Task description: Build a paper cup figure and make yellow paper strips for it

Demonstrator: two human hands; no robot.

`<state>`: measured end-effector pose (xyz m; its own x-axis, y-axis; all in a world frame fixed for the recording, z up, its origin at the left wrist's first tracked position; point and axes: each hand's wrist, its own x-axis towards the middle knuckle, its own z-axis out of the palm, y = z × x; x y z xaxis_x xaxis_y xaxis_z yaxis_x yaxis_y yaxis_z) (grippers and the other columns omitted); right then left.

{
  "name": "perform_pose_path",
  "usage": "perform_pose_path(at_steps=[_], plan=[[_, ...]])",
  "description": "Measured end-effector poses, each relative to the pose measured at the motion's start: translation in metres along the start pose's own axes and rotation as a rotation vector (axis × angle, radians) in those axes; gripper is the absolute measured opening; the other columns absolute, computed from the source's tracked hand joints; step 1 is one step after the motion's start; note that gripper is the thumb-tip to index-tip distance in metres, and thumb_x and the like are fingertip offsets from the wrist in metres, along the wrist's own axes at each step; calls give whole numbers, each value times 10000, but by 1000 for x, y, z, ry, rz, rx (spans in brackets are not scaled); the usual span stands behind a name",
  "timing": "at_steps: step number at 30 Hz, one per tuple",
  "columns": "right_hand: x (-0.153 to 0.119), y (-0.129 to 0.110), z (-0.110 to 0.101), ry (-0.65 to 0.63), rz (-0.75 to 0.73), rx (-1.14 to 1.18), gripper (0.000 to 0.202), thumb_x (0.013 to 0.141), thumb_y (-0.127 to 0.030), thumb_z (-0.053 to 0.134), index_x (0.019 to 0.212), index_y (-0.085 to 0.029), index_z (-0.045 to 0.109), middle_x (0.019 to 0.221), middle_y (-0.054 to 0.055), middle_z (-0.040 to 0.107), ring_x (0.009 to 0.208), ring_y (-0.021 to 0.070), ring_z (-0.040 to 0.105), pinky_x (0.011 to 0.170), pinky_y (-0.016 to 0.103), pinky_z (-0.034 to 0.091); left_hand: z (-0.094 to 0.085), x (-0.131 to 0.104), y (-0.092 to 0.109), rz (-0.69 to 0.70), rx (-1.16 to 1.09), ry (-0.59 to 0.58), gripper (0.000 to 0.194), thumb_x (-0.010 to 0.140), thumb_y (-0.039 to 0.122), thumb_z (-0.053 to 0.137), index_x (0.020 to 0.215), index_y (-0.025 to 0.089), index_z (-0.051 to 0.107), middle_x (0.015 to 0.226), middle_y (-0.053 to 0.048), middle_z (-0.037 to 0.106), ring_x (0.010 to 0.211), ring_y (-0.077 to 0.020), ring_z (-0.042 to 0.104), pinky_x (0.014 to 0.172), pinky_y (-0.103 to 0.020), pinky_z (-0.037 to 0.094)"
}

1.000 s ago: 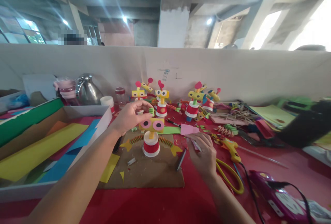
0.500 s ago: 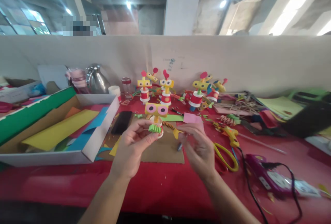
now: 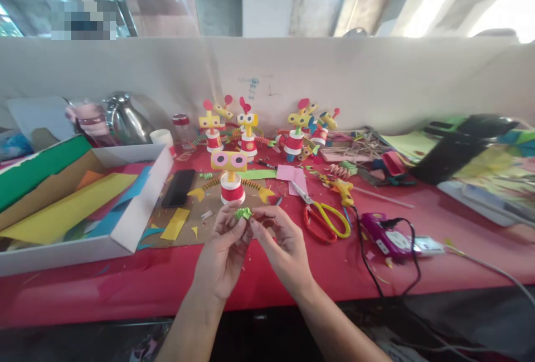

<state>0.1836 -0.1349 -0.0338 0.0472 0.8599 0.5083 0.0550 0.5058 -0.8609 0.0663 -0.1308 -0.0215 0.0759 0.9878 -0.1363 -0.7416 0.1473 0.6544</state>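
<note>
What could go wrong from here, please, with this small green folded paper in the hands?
The green folded paper might get crushed: the left hand pinches it, with the right hand close against it. The paper-cup figure stands just beyond both hands, so a forward bump could tip it. The scissors lie beside the right hand and might get nudged.

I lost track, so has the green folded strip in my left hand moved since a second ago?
Yes, toward you. Against the cardboard mat, the green folded strip showed above its far edge in view; now it shows within the mat's outline.
</note>
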Motion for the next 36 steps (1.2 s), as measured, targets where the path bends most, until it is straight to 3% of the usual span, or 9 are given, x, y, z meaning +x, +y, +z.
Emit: perform_pose_path(at_steps=[4,9,14,18,23,27,31,34,36], plan=[[1,8,-30,13,-85,-332,224,906,-240,574,1123,-243,627,1013,59,675,931,207,630,808,356,526,-6,1,-5,-56,-25,39,266,692,73,769,910,217,720,902,3,701,821,-93,674,773,-165,557],[8,48,-106,10,6,-1207,255,809,-165,606,1053,-201,671,1029,134,669,966,300,602,868,464,474,-19,6,-6,-72,-74,178,175,732,39,723,800,200,725,888,-2,706,848,-117,693,713,-161,580],[11,81,-146,-54,73,-1272,314,761,-115,617,1061,-189,675,914,118,683,824,256,622,776,382,465,-23,9,-8,-155,-93,209,205,776,-1,669,829,186,734,841,-14,712,753,-89,685,644,-139,571],[15,86,-152,-106,139,-1252,326,764,-113,595,1082,-157,654,839,104,676,724,229,622,677,326,443,-26,10,-8,-140,-137,203,231,811,-33,612,870,152,739,842,-37,716,737,-84,683,651,-140,571],[13,69,-162,-151,269,-1203,327,782,-196,577,1103,-159,630,749,56,697,673,212,656,607,277,448,-32,11,-4,-105,-178,232,238,842,-50,558,825,118,726,849,-54,714,736,-80,686,651,-136,568],[-8,45,-173,-105,363,-1118,467,757,-295,573,1214,-197,586,944,82,729,846,258,700,686,320,513,-35,12,0,-101,-198,241,233,868,-35,535,849,106,719,836,-57,709,726,-82,687,609,-126,555],[-37,14,-167,-58,186,-1086,589,764,-414,606,1310,-212,521,1175,116,671,1030,295,669,825,389,547,-37,12,1,-112,-210,236,190,858,-9,571,844,120,709,834,-47,709,764,-101,697,632,-141,561],[-51,-10,-139,-181,19,-1008,644,789,-445,647,1372,-243,460,1275,115,612,1145,283,617,889,372,550,-39,9,0,-121,-202,202,144,838,13,613,848,127,701,835,-47,711,819,-130,707,679,-173,576],[-54,-20,-113,-269,-75,-986,644,769,-443,682,1347,-236,486,1226,122,629,1076,285,646,833,366,574,-41,5,0,-116,-206,178,126,820,26,645,844,141,691,832,-39,713,827,-138,709,715,-205,586]])
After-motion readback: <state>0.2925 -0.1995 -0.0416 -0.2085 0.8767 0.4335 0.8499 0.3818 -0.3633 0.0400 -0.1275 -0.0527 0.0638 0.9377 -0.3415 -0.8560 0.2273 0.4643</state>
